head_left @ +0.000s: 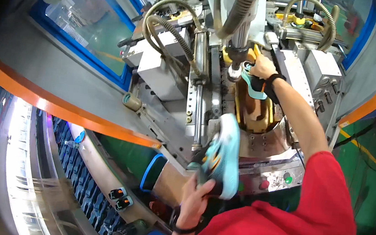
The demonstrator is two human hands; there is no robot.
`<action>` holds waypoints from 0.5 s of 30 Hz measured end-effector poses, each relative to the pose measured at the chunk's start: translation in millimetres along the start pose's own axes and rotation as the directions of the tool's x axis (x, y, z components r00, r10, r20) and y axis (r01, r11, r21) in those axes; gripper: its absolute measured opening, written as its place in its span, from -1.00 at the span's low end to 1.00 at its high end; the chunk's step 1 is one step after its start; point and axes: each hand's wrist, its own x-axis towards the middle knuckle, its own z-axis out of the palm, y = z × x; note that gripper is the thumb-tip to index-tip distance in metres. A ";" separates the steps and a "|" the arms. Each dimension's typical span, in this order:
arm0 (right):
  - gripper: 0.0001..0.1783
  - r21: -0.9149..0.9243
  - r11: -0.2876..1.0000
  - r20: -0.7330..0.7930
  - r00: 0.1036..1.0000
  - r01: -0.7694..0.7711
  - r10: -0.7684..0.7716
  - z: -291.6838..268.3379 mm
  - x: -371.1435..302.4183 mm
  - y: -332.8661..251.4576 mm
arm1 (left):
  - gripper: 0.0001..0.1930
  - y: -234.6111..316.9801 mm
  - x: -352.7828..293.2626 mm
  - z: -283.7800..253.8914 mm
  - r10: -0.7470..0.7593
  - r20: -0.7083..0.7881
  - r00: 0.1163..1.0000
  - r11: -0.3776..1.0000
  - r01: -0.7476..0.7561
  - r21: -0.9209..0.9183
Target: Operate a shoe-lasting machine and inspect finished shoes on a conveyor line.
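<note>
Fine-textured teal and smooth sole on a long, curved shoe, white at the far tip, black with orange streaks along the nine o'clock side, slightly blurred. Same teal, with black and orange, on a second shoe, set at the twelve o'clock end of a hard yellow mould.

Held in midair by the near end in the left hand — grip firmly closed, thumb across the black part — with the first shoe reaching away toward one o'clock, sole toward three. Farther off at one o'clock from there, fingers of the right hand curled narrow against the second shoe, just beside a yellow machine part. Cannot tell which of the two, if either, is in that grip. Seen from that hand, second shoe toward six to seven o'clock.

Beneath, a scuffed metal surface, with a red button and a green button along the near edge. Toward twelve, ribbed hoses and pale, square-edged boxes. At ten, a blue window frame; at four, green floor. Toward eight, a dark, ridged conveyor — and on the pale ledge alongside, two black-and-orange pieces, too small to identify.
</note>
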 end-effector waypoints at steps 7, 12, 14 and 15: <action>-0.57 -0.065 0.998 -0.274 0.961 0.011 -0.028 94.4 -0.7 2.7 | -0.53 -23.8 -125.0 -60.4 0.308 -0.504 0.807 0.935 -0.356 0.001; -0.33 -0.102 0.976 -0.258 0.943 0.192 -0.212 61.9 -60.9 1.7 | -0.78 -93.1 -173.8 -77.7 0.181 -0.792 0.583 0.929 -0.366 -0.057; -0.39 -0.037 0.795 -0.453 0.699 0.605 -0.553 59.2 -122.3 -8.3 | -0.72 -130.7 -193.1 -83.8 0.211 -0.816 0.538 0.929 -0.370 -0.003; -0.56 0.197 0.788 -0.322 0.798 0.583 -0.510 41.7 -182.5 -35.9 | -0.71 -127.3 -197.7 -63.7 0.239 -0.839 0.489 0.949 -0.300 0.095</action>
